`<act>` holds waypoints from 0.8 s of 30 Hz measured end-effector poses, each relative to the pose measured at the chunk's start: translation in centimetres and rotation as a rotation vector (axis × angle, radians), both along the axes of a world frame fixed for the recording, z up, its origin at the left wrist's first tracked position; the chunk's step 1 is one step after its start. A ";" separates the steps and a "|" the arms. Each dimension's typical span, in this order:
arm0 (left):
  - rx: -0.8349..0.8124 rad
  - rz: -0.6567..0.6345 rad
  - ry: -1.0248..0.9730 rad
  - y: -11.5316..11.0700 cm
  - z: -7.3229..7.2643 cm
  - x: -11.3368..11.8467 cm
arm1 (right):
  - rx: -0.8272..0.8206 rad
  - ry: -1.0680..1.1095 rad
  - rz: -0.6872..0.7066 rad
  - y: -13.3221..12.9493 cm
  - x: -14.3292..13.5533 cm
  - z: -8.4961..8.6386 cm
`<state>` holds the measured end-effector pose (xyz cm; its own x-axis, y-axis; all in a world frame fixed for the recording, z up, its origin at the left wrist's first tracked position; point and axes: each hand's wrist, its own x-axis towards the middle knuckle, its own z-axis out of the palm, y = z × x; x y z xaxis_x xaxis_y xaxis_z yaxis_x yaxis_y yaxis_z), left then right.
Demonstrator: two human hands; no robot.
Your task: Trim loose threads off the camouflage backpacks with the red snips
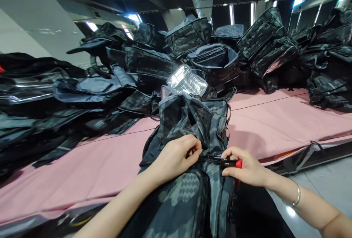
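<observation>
Working at a dark camo bag [180, 197] laid out in front of me, both hands on its middle, about where its upper part meets the padded front. Left hand [178, 157]: fingers curled in, thumb and forefinger brought narrow at the seam; cannot tell whether a fold of cloth is pinched between them. Right hand [246, 168]: fingers closed around a small black tool [228, 162] with a red end, just beside the left hand and close over the seam. The red end sits against my palm side, the dark end points toward the left hand; tool tip too small to read. Silver bangle [298, 193] on the right wrist. Bag's upper part stands loosely open and crumpled over pink cloth [264, 121]; its lower part comes toward me past the cloth's near edge. Directly behind it, a shiny silver packet [188, 80], wrinkled, catching light. Beyond, a long heap of similar dark bags [189, 34], several gaping to show grey-blue lining, some tipped on their sides. More at my left, a flatter stack [30, 91], partly blurred. Pale floor [324, 175] at the right, below the cloth's edge.
</observation>
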<state>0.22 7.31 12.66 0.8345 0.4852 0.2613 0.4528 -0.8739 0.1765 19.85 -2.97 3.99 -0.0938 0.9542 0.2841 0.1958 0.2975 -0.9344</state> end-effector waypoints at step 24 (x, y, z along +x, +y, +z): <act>0.144 0.062 -0.018 -0.1 -1.6 -2.1 | 0.273 -0.187 0.052 2.0 -0.5 1.7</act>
<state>-1.92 7.23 11.05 0.7983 0.4924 0.3468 0.5049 -0.8611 0.0604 19.34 -1.00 5.71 -0.2152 0.8379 0.5015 0.3338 0.5458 -0.7686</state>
